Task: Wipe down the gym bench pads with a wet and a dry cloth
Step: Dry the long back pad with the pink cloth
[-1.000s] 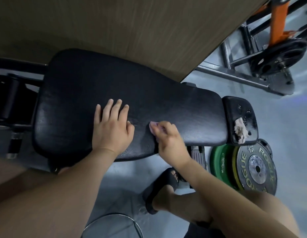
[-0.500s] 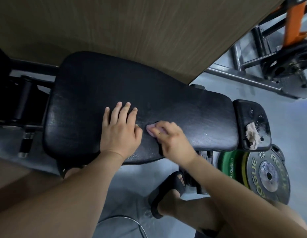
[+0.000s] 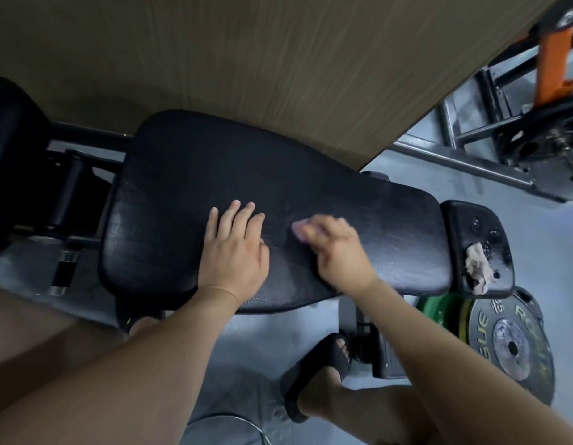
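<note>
Right hand has slid slightly rightward, away from the left hand, and is motion-blurred. Its fingers curl over a pink cloth, pressing it onto the middle of the long black bench pad. Left hand lies flat on the same pad, palm down, fingers straight. Crumpled beige cloth lies on the small end pad to the right. Weight plates lean below it.

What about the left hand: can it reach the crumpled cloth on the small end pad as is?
Probably not easily. The left hand lies flat on the main pad; the right hand, gripping a pink cloth, sits between it and the crumpled cloth.
</note>
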`<action>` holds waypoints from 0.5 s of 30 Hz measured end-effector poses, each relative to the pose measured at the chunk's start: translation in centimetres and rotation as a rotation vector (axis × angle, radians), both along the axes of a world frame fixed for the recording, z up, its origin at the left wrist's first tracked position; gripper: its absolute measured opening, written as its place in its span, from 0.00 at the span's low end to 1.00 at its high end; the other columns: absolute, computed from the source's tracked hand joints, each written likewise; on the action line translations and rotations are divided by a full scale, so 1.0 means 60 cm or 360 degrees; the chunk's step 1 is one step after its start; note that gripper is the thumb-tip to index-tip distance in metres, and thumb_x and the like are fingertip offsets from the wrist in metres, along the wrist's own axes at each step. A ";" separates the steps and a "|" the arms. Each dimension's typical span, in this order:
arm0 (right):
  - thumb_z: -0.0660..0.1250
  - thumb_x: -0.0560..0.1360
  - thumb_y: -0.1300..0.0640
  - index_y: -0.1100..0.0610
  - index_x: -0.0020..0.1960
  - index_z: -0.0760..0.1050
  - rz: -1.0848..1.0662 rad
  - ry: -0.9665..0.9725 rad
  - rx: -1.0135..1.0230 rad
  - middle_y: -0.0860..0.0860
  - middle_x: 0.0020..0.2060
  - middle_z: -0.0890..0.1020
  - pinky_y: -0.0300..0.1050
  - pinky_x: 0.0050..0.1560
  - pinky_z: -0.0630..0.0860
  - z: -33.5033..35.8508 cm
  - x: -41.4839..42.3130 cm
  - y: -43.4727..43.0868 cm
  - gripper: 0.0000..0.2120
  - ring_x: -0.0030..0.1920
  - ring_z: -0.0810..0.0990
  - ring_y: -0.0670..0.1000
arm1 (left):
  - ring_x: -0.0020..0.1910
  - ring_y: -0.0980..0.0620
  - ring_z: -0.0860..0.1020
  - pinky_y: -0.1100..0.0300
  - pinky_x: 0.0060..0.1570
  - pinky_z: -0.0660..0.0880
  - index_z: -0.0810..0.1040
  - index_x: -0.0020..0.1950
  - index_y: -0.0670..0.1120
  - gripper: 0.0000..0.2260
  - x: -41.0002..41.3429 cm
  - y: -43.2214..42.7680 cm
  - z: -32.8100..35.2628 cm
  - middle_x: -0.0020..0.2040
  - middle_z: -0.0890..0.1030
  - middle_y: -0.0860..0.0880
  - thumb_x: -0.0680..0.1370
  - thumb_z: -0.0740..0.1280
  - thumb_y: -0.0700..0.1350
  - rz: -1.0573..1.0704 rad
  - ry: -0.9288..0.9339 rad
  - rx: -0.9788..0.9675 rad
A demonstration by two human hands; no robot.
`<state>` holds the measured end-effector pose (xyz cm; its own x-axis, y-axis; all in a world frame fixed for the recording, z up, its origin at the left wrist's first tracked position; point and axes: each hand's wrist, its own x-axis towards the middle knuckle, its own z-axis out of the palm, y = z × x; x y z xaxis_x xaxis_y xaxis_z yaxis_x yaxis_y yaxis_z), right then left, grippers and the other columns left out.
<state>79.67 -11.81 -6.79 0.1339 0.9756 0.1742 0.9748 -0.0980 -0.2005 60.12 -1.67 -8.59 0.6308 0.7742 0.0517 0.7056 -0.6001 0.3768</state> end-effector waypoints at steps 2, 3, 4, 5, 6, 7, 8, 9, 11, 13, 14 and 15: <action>0.59 0.77 0.64 0.50 0.61 0.82 -0.0418 -0.0005 0.0043 0.51 0.54 0.79 0.57 0.47 0.77 0.000 0.036 0.036 0.19 0.47 0.75 0.60 | 0.78 0.45 0.61 0.42 0.79 0.51 0.73 0.72 0.46 0.21 -0.002 0.000 0.006 0.75 0.71 0.48 0.80 0.57 0.47 0.0009 -0.0046 -0.0075; 0.60 0.77 0.64 0.51 0.61 0.82 -0.0606 0.0046 0.0048 0.52 0.53 0.79 0.58 0.48 0.78 0.000 0.040 0.056 0.18 0.47 0.74 0.61 | 0.79 0.46 0.60 0.43 0.80 0.50 0.72 0.73 0.45 0.21 -0.004 0.002 0.011 0.75 0.70 0.48 0.80 0.59 0.46 0.0000 -0.0069 -0.0135; 0.61 0.77 0.64 0.51 0.61 0.82 -0.0704 0.0105 0.0054 0.53 0.52 0.78 0.58 0.49 0.78 -0.001 0.030 0.070 0.18 0.47 0.73 0.61 | 0.80 0.47 0.59 0.44 0.80 0.48 0.70 0.74 0.45 0.22 -0.006 0.005 0.017 0.76 0.69 0.48 0.80 0.60 0.45 -0.0025 -0.0082 -0.0208; 0.61 0.77 0.64 0.52 0.61 0.82 -0.0682 0.0142 0.0083 0.53 0.52 0.79 0.57 0.48 0.78 -0.002 0.008 0.078 0.18 0.46 0.73 0.61 | 0.80 0.48 0.57 0.45 0.80 0.45 0.68 0.75 0.45 0.23 -0.010 0.010 0.025 0.76 0.67 0.48 0.79 0.61 0.45 -0.0064 -0.0080 -0.0275; 0.61 0.76 0.65 0.52 0.60 0.82 -0.0556 0.0163 0.0113 0.53 0.52 0.79 0.56 0.48 0.77 -0.004 -0.021 0.078 0.18 0.46 0.74 0.61 | 0.80 0.49 0.56 0.45 0.80 0.44 0.66 0.76 0.46 0.24 -0.015 0.017 0.034 0.77 0.66 0.49 0.79 0.61 0.45 -0.0103 -0.0058 -0.0312; 0.59 0.76 0.65 0.53 0.59 0.82 -0.0360 0.0171 0.0116 0.53 0.52 0.79 0.56 0.47 0.77 -0.004 -0.056 0.069 0.19 0.45 0.74 0.61 | 0.80 0.48 0.56 0.44 0.80 0.44 0.66 0.76 0.46 0.25 -0.024 0.025 0.041 0.76 0.66 0.49 0.78 0.62 0.45 -0.0127 -0.0026 -0.0311; 0.58 0.75 0.65 0.53 0.59 0.81 -0.0122 0.0186 0.0085 0.52 0.52 0.79 0.56 0.48 0.76 -0.006 -0.087 0.054 0.20 0.45 0.75 0.60 | 0.80 0.47 0.56 0.43 0.80 0.44 0.66 0.76 0.46 0.26 -0.037 0.034 0.047 0.76 0.66 0.48 0.77 0.64 0.46 -0.0125 0.0010 -0.0290; 0.57 0.75 0.65 0.53 0.59 0.81 0.0094 0.0194 0.0022 0.51 0.53 0.79 0.55 0.48 0.75 -0.005 -0.112 0.035 0.20 0.46 0.75 0.58 | 0.79 0.46 0.57 0.41 0.79 0.46 0.67 0.75 0.45 0.27 -0.052 0.045 0.052 0.75 0.67 0.48 0.76 0.65 0.47 -0.0095 0.0050 -0.0265; 0.59 0.76 0.65 0.50 0.61 0.80 0.0357 0.0156 -0.0091 0.49 0.56 0.79 0.53 0.48 0.74 0.004 -0.121 0.011 0.20 0.47 0.75 0.56 | 0.77 0.42 0.58 0.38 0.77 0.50 0.68 0.74 0.46 0.28 -0.087 0.068 0.063 0.75 0.66 0.48 0.75 0.67 0.50 0.0000 0.0162 -0.0229; 0.59 0.77 0.62 0.45 0.61 0.80 0.0342 0.0037 -0.0041 0.46 0.58 0.80 0.52 0.47 0.75 0.002 -0.078 0.022 0.20 0.48 0.77 0.55 | 0.77 0.42 0.58 0.40 0.77 0.53 0.67 0.75 0.48 0.28 -0.121 0.086 0.072 0.76 0.64 0.49 0.76 0.66 0.54 0.0071 0.0267 -0.0229; 0.59 0.77 0.61 0.44 0.61 0.80 0.0177 0.0017 0.0026 0.47 0.57 0.81 0.53 0.46 0.76 -0.001 -0.053 0.039 0.19 0.48 0.78 0.57 | 0.76 0.42 0.57 0.41 0.77 0.54 0.67 0.75 0.49 0.29 -0.136 0.093 0.076 0.77 0.63 0.49 0.76 0.66 0.56 0.0087 0.0304 -0.0236; 0.60 0.76 0.61 0.45 0.60 0.81 -0.0079 0.0029 0.0081 0.49 0.56 0.81 0.55 0.46 0.77 -0.003 -0.034 0.057 0.19 0.48 0.77 0.59 | 0.76 0.42 0.57 0.42 0.77 0.55 0.66 0.76 0.50 0.29 -0.150 0.097 0.080 0.76 0.63 0.50 0.76 0.65 0.58 0.0098 0.0332 -0.0254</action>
